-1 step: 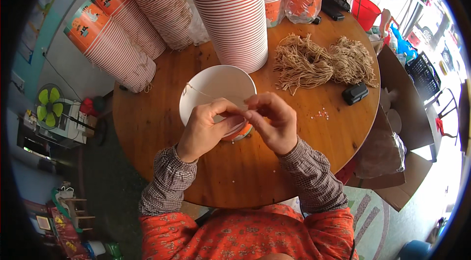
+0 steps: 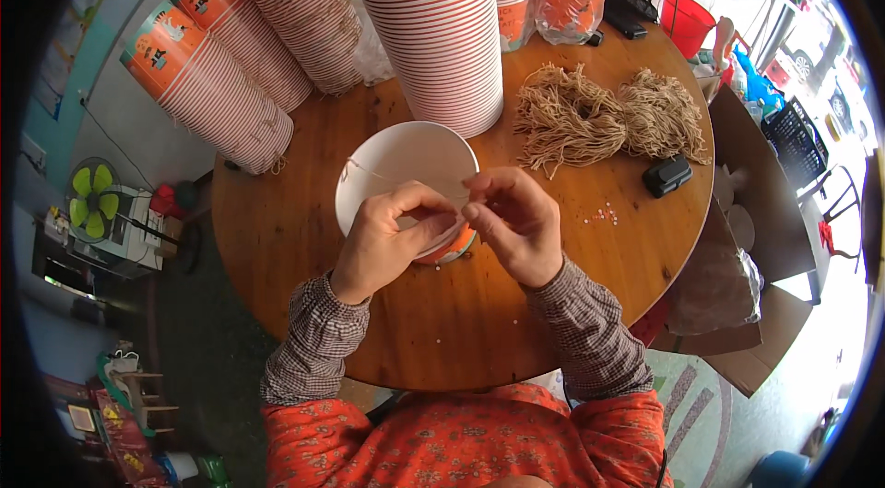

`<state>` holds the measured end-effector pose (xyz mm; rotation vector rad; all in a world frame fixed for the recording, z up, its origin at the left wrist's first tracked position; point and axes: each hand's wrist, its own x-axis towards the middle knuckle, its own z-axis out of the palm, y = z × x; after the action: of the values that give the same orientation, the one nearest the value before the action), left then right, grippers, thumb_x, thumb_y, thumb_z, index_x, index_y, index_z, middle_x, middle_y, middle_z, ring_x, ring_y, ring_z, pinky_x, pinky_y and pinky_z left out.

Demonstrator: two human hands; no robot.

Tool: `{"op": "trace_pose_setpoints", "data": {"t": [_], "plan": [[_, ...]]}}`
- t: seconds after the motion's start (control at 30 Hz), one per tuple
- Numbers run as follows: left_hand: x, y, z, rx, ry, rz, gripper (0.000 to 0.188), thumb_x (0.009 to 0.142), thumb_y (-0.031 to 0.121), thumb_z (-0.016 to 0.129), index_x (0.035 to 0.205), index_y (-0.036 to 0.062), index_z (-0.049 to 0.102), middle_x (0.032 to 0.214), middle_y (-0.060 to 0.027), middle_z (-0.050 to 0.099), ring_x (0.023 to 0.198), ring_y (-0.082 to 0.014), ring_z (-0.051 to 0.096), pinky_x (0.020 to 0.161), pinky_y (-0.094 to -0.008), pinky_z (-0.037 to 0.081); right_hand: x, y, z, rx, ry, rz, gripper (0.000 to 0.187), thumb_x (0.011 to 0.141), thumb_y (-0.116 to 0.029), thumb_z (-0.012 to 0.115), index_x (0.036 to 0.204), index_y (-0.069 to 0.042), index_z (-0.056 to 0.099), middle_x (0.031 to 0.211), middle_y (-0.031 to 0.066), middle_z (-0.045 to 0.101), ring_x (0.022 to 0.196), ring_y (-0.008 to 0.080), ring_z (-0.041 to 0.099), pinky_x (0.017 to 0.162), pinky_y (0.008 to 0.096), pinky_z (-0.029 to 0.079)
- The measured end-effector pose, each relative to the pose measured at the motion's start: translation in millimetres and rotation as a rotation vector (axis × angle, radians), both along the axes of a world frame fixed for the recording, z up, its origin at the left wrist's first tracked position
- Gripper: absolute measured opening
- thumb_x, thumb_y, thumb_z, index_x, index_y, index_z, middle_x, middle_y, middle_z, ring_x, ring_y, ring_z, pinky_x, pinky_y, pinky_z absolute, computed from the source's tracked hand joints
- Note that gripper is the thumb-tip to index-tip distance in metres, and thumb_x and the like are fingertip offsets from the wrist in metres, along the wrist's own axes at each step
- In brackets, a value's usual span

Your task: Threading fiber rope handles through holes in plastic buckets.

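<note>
A white-lined paper bucket [image 2: 376, 156] with an orange outside stands on the table in front of me, its mouth facing up and tilted toward me. From its left rim a thin tan cord [image 2: 353, 164] runs across the opening toward my hands. My left hand [image 2: 387, 237] is at the near rim, thumb and index finger pinched on the cord. Close beside its fingertips, my right hand [image 2: 518, 225] curls its fingers over the right side of the rim; whatever lies between them is too small to make out.
A tall stack of paper buckets [image 2: 429, 46] stands behind. Similar stacks [image 2: 221, 82] lean at the back left. Bundled tan cords [image 2: 608, 119], a black case [image 2: 667, 176] and tiny pale bits [image 2: 604, 214] lie on the round wooden table [image 2: 277, 248]. Cardboard boxes [image 2: 761, 184] stand right.
My right hand has shifted slightly right, and its fingertips have drawn a little away from those of my left hand. The bucket has moved very slightly left.
</note>
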<state>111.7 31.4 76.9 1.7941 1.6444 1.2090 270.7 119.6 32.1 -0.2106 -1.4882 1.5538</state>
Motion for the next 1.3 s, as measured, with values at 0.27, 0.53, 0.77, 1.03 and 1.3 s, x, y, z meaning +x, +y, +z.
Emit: {"op": "trace_pose_setpoints", "data": {"t": [0.27,0.53,0.77,1.03,1.3], "plan": [[-1,1,9,-0.265,-0.553,-0.071,0.007,0.094,0.007,0.056,0.095,-0.0003,0.059,0.087,-0.0067,0.065,0.067,-0.0077,0.056,0.066,-0.0215,0.048,7,18,5,0.355,-0.148,-0.300,0.020,0.082,0.004,0.064,0.101,-0.004,0.062,0.091,0.0061,0.065,0.076,0.0143,0.064,0.062,0.0249,0.050],[5,13,10,-0.422,-0.472,-0.129,0.012,0.093,0.007,0.060,0.097,-0.0038,0.064,0.081,-0.0025,0.063,0.063,-0.0058,0.054,0.060,-0.0200,0.046,10,21,5,0.674,-0.099,-0.416,0.024,0.074,0.006,0.072,0.095,-0.004,0.065,0.085,0.0055,0.068,0.074,0.0138,0.060,0.062,0.0247,0.048],[7,16,10,-0.477,-0.500,-0.202,0.015,0.091,0.011,0.063,0.094,-0.0037,0.065,0.077,-0.0006,0.062,0.063,-0.0048,0.054,0.059,-0.0196,0.046,7,21,3,0.358,-0.203,-0.234,0.020,0.079,0.006,0.069,0.096,-0.003,0.066,0.091,0.0031,0.067,0.075,0.0100,0.058,0.065,0.0228,0.048],[2,22,10,-0.420,-0.759,-0.146,0.018,0.093,0.012,0.061,0.097,-0.0046,0.063,0.080,-0.0027,0.062,0.067,-0.0065,0.055,0.065,-0.0203,0.047,25,35,6,0.428,-0.115,-0.157,0.019,0.081,-0.007,0.073,0.097,-0.001,0.064,0.089,0.0062,0.064,0.082,0.0145,0.060,0.073,0.0280,0.048],[0,19,12,-0.408,-0.667,-0.153,0.018,0.093,0.013,0.062,0.099,-0.0031,0.063,0.081,-0.0018,0.063,0.068,-0.0059,0.054,0.066,-0.0195,0.047,17,28,1,0.455,-0.208,-0.259,0.015,0.077,0.000,0.072,0.091,-0.001,0.066,0.085,0.0071,0.064,0.080,0.0199,0.063,0.073,0.0304,0.050]]}}
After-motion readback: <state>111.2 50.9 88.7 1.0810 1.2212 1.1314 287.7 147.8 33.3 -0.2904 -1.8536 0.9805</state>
